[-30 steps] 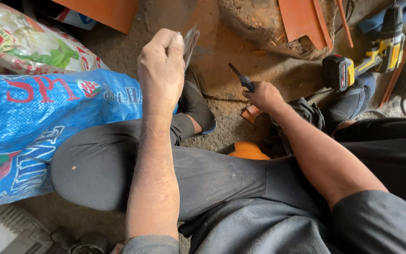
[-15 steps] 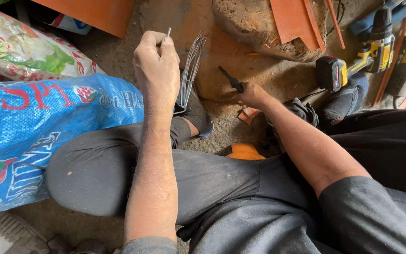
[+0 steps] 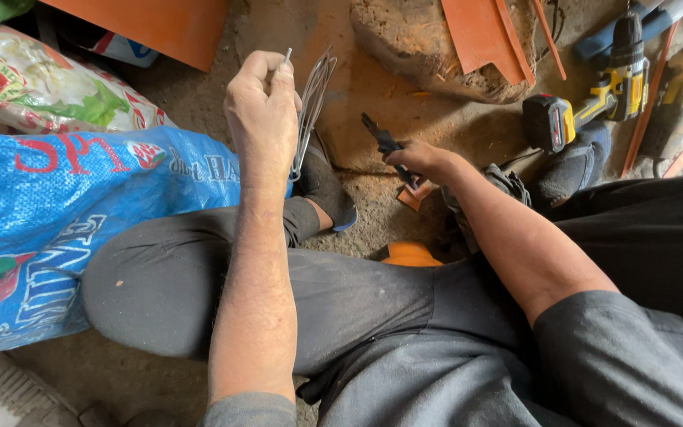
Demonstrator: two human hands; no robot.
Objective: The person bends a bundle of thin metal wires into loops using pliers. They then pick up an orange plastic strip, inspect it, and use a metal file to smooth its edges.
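Observation:
My left hand (image 3: 262, 115) is raised above my bent left knee and grips a bundle of thin grey metal wires (image 3: 311, 99), with one wire end sticking up between thumb and finger. My right hand (image 3: 420, 162) is lower, near the floor, closed around the handle of dark pliers (image 3: 385, 146) whose tip points up and left. The two hands are apart, with bare dusty floor between them. My legs in dark grey trousers fill the lower part of the view.
A blue woven sack (image 3: 57, 221) lies at left, a printed plastic bag (image 3: 41, 87) behind it. A yellow and black cordless drill (image 3: 594, 99) lies at upper right. Orange sheet pieces (image 3: 484, 35) and a stone block (image 3: 405, 39) sit ahead.
My left hand has shifted its grip and a wire end now sticks up from its fingers. My right hand with the pliers has stayed low near the floor.

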